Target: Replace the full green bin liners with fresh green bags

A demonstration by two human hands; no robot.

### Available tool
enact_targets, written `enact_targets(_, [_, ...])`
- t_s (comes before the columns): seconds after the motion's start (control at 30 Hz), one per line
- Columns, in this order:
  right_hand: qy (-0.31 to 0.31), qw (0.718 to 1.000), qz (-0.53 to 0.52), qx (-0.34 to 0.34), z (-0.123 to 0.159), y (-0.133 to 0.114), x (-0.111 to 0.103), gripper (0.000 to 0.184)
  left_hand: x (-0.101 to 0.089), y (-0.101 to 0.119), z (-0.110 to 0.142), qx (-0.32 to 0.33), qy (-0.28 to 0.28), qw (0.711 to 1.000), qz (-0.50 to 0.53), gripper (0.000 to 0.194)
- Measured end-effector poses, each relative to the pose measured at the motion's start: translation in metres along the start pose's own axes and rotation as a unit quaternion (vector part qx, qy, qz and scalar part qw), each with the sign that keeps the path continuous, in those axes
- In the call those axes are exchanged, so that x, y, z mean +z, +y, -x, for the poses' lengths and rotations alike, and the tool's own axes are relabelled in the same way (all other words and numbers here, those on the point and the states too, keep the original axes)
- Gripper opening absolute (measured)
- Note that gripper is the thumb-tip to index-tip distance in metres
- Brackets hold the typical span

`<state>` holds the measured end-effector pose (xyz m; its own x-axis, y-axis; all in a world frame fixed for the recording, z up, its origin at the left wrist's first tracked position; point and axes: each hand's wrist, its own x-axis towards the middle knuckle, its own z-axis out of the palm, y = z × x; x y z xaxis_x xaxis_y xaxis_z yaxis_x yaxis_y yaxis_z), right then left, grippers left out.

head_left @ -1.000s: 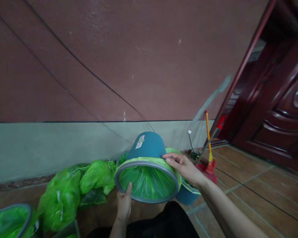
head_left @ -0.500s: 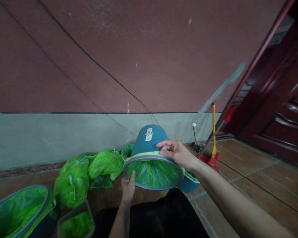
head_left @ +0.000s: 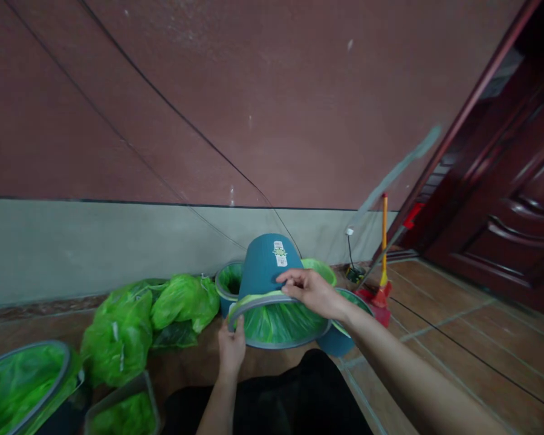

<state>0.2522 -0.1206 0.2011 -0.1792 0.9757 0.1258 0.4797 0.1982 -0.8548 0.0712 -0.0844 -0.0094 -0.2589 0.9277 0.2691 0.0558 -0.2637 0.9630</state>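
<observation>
I hold a teal waste bin [head_left: 265, 266] tilted on its side, its mouth facing me. A green plastic liner [head_left: 278, 323] fills the inside and folds over the grey rim ring [head_left: 254, 300]. My left hand [head_left: 232, 349] grips the rim at its lower left, thumb on the ring. My right hand [head_left: 312, 291] lies over the top of the rim, fingers pressed on the grey ring and the liner's edge. A white sticker [head_left: 280, 253] shows on the bin's side.
Other lined teal bins stand behind and right of it [head_left: 229, 284] [head_left: 344, 344]. Tied green bags [head_left: 136, 326] lie by the wall. A lined bin [head_left: 22, 383] and a grey container [head_left: 122, 411] are at the lower left. A broom [head_left: 383, 260] leans near a dark wooden door [head_left: 517, 205].
The bin has tipped further, its mouth narrowing. My right hand slid left along the top of the rim; my left hand stays on the lower rim.
</observation>
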Motion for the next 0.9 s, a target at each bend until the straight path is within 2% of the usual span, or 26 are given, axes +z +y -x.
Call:
enact_targets(0.17, [0.005,1.000,0.007,0.028,-0.010,0.013,-0.004,0.022,-0.001,0.003,0.001,-0.008,-0.017,1.000,-0.024,0.037])
enact_targets(0.23, [0.039,0.996,0.081,0.027,-0.008,0.014,-0.006,0.023,-0.003,0.006,0.001,-0.020,-0.024,0.999,-0.034,0.039])
enact_targets(0.3, [0.085,0.980,0.180,-0.016,-0.003,0.010,-0.001,0.027,-0.005,0.009,0.001,-0.026,-0.028,0.998,-0.042,0.039])
enact_targets(0.37, [0.092,0.953,0.274,-0.088,0.005,0.004,0.012,0.036,-0.006,0.011,0.001,-0.034,-0.028,0.998,-0.049,0.037])
enact_targets(0.47, [0.023,0.894,0.410,-0.178,0.010,0.002,0.039,0.054,-0.005,0.013,0.001,-0.057,-0.025,0.997,-0.054,0.033])
enact_targets(0.57, [-0.027,0.821,0.536,-0.196,-0.001,0.014,0.060,0.046,-0.004,0.015,0.001,-0.057,-0.028,0.997,-0.043,0.031])
enact_targets(0.63, [-0.048,0.794,0.580,-0.176,-0.015,0.025,0.062,0.039,-0.004,0.015,0.001,-0.047,-0.040,0.997,-0.041,0.030])
enact_targets(0.7, [-0.066,0.794,0.585,-0.151,-0.028,0.034,0.055,0.035,-0.004,0.016,0.001,-0.047,-0.058,0.996,-0.044,0.032])
enact_targets(0.77, [-0.050,0.819,0.557,-0.130,-0.037,0.042,0.040,0.035,-0.005,0.017,-0.001,-0.053,-0.069,0.995,-0.044,0.042])
enact_targets(0.9, [0.094,0.895,0.429,-0.080,-0.037,0.061,0.007,0.032,-0.004,0.019,-0.008,-0.074,-0.039,0.996,-0.031,0.069])
